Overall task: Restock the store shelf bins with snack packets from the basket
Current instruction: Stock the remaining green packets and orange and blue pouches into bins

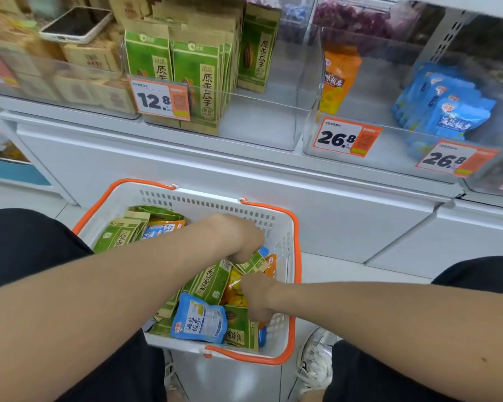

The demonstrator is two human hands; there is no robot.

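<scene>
Snack packets (pixel 199 319) crowd the white basket (pixel 204 203) under both hands, so restocking looks far from done. Above and left of the hands, the green-packet bin (pixel 259 123) stands about half full. The left hand (pixel 238 239) curls its fingers on a green packet (pixel 251 264). Just nearer, the right hand (pixel 259 297) digs among packets, its hold hidden. Up to the right, the orange-packet bin (pixel 360 111) is nearly bare and the blue-packet bin (pixel 491 82) partly filled.
</scene>
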